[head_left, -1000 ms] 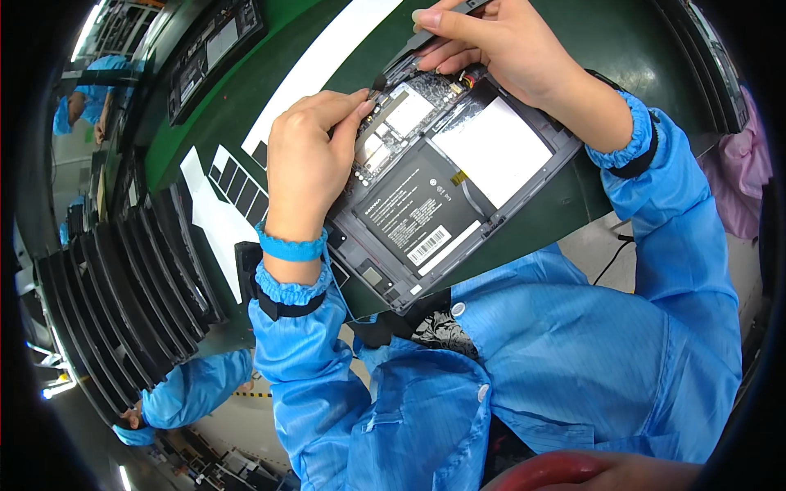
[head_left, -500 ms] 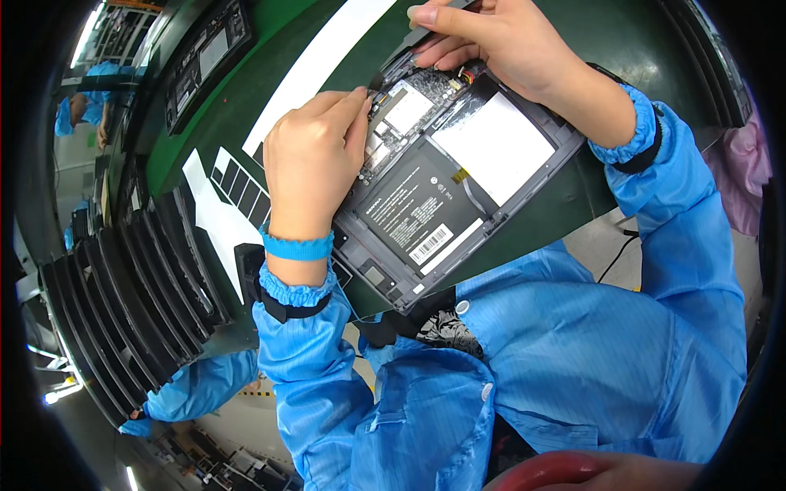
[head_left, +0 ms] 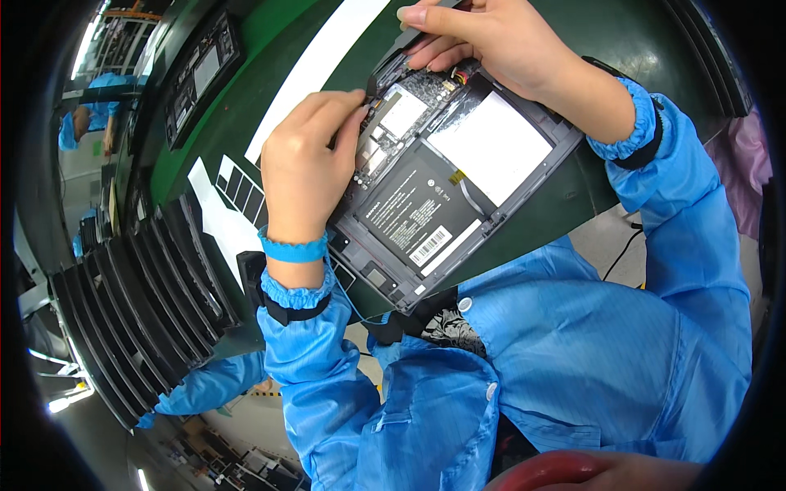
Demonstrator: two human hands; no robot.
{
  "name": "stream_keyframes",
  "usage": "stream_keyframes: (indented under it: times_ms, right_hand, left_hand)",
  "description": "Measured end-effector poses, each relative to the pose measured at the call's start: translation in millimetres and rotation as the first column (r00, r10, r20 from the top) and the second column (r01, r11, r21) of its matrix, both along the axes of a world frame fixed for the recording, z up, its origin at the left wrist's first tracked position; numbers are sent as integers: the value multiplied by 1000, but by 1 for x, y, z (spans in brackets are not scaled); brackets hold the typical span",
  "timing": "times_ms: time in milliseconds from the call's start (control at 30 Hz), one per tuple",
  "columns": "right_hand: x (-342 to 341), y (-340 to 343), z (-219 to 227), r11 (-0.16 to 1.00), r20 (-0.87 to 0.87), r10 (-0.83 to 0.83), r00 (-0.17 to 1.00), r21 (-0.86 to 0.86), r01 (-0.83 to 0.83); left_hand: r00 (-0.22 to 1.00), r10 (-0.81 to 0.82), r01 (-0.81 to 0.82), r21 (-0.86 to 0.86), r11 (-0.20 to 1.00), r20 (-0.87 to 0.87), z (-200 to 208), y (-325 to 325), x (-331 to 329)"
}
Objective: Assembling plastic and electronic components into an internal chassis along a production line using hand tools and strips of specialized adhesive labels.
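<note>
An opened tablet (head_left: 407,277) lies tilted in front of me, its inside facing up. It shows a black battery (head_left: 417,200) with a white label, a white rectangular sheet (head_left: 499,147) beside it, and a circuit board (head_left: 385,139) along the far left side. My left hand (head_left: 307,155), wearing a blue wrist band (head_left: 293,249), pinches a small black strip (head_left: 371,85) at the board's far edge. At the far corner my right hand (head_left: 524,53) grips the tablet's edge, near red and yellow wires (head_left: 461,78); part of its grip is hidden.
A rack of upright dark panels (head_left: 139,303) stands at the left. White sheets, one with black rectangular stickers (head_left: 239,184), lie on the green mat (head_left: 237,106). Another opened device (head_left: 203,74) sits at the far left. A co-worker's blue sleeve (head_left: 217,383) shows beyond the rack.
The view has shifted slightly. Both hands keep nearly the same hold on the tablet and the strip, with only a slight movement of my left fingers.
</note>
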State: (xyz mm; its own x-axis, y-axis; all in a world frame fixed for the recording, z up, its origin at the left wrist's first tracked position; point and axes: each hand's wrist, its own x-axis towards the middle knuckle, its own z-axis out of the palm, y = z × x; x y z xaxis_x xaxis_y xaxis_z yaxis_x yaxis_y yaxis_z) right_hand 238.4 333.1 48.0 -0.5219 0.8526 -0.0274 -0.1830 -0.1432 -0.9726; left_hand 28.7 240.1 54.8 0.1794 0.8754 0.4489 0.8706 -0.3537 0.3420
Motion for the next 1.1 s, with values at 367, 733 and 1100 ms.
stream_keyframes:
  times_ms: [367, 733, 1100]
  right_hand:
    - [-1, 2, -3, 1000, -24, -2, 1000, 7, 2]
    - [-1, 2, -3, 1000, -40, 3, 999, 10, -3]
    - [-1, 2, -3, 1000, -31, 4, 1000, -2, -4]
  left_hand:
    - [990, -31, 33, 10, 999, -136, 0, -2, 0]
    - [964, 160, -156, -37, 987, 214, -10, 2, -8]
    - [938, 249, -155, -350, 924, 241, -2, 0, 0]
